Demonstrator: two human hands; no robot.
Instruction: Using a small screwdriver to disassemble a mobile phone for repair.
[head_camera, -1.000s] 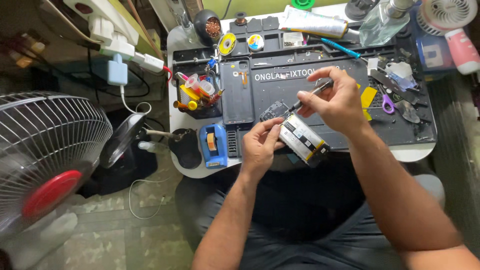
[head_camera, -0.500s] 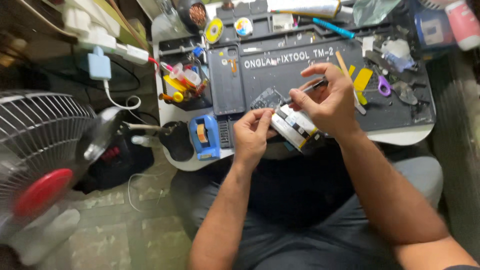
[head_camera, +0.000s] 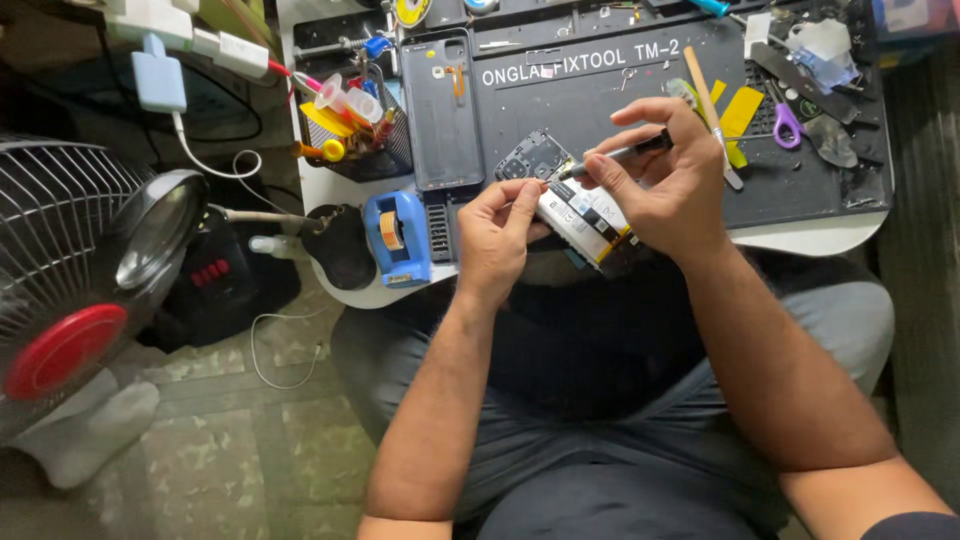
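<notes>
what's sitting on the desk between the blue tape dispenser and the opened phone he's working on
In the head view, the left hand lies between the blue tape dispenser and the opened phone, over a ribbed strip of the grey mat.

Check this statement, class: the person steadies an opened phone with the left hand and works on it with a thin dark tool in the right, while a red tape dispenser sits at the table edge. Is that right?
One detail is wrong: the tape dispenser is blue, not red, as the head view shows. The rest holds: the left hand steadies the opened phone, and the right hand works on it with the thin dark tool.
</notes>
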